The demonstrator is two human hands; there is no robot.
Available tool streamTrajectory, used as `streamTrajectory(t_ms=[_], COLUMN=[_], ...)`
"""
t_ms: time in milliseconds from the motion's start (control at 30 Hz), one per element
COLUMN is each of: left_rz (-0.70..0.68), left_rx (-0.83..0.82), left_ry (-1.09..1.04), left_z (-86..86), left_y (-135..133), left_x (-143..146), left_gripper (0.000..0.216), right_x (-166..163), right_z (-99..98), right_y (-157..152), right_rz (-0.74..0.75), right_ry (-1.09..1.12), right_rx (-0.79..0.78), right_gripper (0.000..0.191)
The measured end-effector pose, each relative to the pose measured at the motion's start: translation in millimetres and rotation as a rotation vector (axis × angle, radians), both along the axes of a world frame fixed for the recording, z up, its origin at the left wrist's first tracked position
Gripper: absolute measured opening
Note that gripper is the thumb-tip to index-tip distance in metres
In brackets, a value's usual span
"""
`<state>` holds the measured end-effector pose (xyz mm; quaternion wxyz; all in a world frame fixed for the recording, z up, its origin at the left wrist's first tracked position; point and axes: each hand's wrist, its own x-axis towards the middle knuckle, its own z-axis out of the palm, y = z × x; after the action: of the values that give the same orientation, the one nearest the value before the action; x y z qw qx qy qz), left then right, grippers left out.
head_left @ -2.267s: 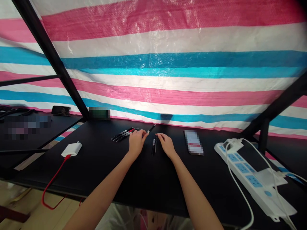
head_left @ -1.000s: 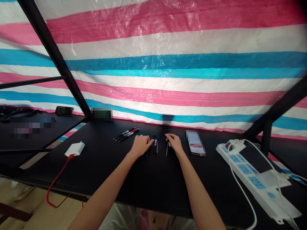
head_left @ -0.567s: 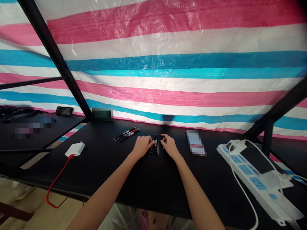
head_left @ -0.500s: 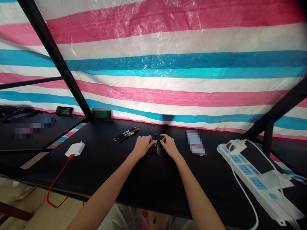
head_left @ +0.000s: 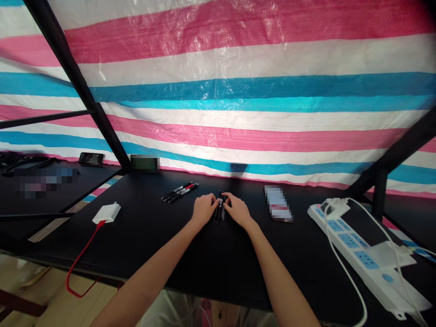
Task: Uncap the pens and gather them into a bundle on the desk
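Several dark pens (head_left: 220, 213) lie bunched together on the black table (head_left: 211, 259), pointing away from me. My left hand (head_left: 205, 209) presses against the bundle from the left with curled fingers. From the right, my right hand (head_left: 236, 209) closes on the same pens, its thumb and fingertips touching them. The pens' middle parts are partly hidden by my fingers. A second group of pens (head_left: 179, 192), black with one showing red, lies slantwise to the left of my left hand.
A phone (head_left: 278, 203) lies right of my hands. Farther right is a white power strip (head_left: 357, 254) with plugs and cables. A white charger (head_left: 106, 212) with a red cable (head_left: 81, 254) lies left. Black metal bars (head_left: 80, 86) and a striped tarp (head_left: 238, 100) stand behind.
My right hand has moved left against the pens. The bundle is squeezed closer together between both hands. The other pens have not moved.
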<state>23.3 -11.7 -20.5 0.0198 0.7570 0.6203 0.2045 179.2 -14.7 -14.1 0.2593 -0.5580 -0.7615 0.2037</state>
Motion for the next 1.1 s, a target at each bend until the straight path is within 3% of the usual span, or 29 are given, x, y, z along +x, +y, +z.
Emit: streamTrajectory(t_ms=[367, 567, 700, 767, 967, 1100], left_rz=[0.032, 0.267, 0.479, 0.516, 0.432, 0.299], left_rx=[0.001, 0.224, 0.172, 0.121, 0.080, 0.119], left_ry=[0.015, 0.134, 0.178, 0.217, 0.257, 0.217], left_z=[-1.0, 13.2, 15.5, 13.6, 11.4, 17.0], left_y=[2.5, 7.3, 11.2, 11.8, 10.3, 6.1], left_x=[0.6, -30.0, -60.4, -69.5, -68.6, -49.0], left_gripper=[0.032, 0.023, 0.025, 0.023, 0.026, 0.030], right_x=[1.3, 4.3, 4.2, 4.2, 5.0, 0.8], right_z=[-3.4, -7.2, -7.6, -6.7, -5.1, -9.7], right_y=[1.3, 6.4, 5.9, 5.1, 4.5, 6.3], right_rz=[0.052, 0.019, 0.002, 0.007, 0.015, -0.142], right_ry=[0.052, 0.132, 0.123, 0.122, 0.150, 0.275], right_rx=[0.038, 0.007, 0.007, 0.008, -0.022, 0.027], right_gripper=[0.034, 0.034, 0.033, 0.033, 0.034, 0.027])
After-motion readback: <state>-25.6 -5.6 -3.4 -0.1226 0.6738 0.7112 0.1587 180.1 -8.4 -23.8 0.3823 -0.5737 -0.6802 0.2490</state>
